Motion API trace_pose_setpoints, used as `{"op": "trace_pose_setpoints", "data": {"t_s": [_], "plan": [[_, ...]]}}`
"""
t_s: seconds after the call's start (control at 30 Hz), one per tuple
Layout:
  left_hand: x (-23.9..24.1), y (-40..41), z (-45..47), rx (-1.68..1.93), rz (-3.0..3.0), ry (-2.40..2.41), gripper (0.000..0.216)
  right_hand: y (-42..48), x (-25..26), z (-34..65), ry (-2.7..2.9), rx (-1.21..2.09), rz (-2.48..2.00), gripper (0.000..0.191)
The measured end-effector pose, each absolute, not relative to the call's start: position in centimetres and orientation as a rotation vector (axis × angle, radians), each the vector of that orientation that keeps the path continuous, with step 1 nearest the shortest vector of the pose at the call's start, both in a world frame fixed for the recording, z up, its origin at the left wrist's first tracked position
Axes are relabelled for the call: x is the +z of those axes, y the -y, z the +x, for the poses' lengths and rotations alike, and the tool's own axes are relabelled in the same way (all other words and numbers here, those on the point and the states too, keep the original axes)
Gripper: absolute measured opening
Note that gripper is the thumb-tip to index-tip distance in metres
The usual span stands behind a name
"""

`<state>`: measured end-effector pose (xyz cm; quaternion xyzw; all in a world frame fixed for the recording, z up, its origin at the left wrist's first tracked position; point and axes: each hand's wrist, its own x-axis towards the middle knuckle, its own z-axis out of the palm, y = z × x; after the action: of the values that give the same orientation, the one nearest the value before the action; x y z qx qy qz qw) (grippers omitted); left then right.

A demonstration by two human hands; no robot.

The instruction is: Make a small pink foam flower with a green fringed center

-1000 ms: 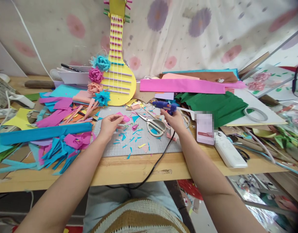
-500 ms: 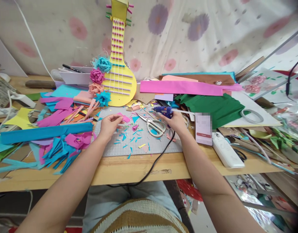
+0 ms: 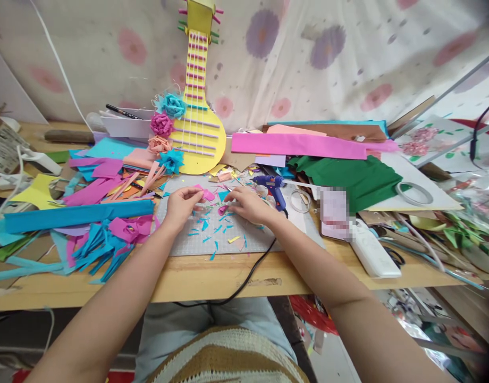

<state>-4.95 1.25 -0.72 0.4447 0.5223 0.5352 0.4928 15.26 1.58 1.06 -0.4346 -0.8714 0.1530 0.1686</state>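
Observation:
My left hand is closed in a pinch on a small pink piece of crepe paper above the grey cutting mat. My right hand reaches over the middle of the mat, fingers slightly apart. Just beside its fingertips lies a small rolled pink paper piece. The scissors are mostly hidden beneath this hand. A blue glue gun rests on the mat to the right, with a glue stick out of its back and a black cord. Blue and yellow paper scraps lie scattered between the hands.
A yellow paper lute with paper flowers leans at the back. Blue and pink crepe strips pile up on the left. To the right are a roll of tape, a phone, a white power bank-like block and green crepe paper.
My right hand has let go of the glue gun and moved left over the scissors to the small rolled pink piece. The left hand still pinches the pink crepe paper.

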Motion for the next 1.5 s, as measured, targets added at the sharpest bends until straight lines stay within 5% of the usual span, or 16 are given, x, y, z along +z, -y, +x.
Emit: {"op": "trace_pose_setpoints", "data": {"t_s": [0.17,0.33,0.47,1.03,1.5], "plan": [[-0.3,-1.1,-4.8,1.311,1.068,-1.267,0.031,-2.2,0.1,14.7,2.417,0.614,-1.233,0.008],[-0.3,-1.0,-4.8,1.307,1.085,-1.259,0.030,-1.9,0.1,15.7,1.935,1.371,-1.017,0.013],[-0.6,-1.0,-4.9,1.280,1.100,-1.242,0.033,-1.6,0.0,16.2,1.689,1.654,-0.930,0.023],[0.4,0.7,-3.2,1.010,0.911,-1.189,0.028,-1.6,-0.4,14.8,1.201,1.747,-0.922,0.031],[0.4,0.6,-3.3,0.938,0.904,-1.188,0.025,-1.5,-0.8,14.0,1.434,1.555,-1.035,0.030]]}}
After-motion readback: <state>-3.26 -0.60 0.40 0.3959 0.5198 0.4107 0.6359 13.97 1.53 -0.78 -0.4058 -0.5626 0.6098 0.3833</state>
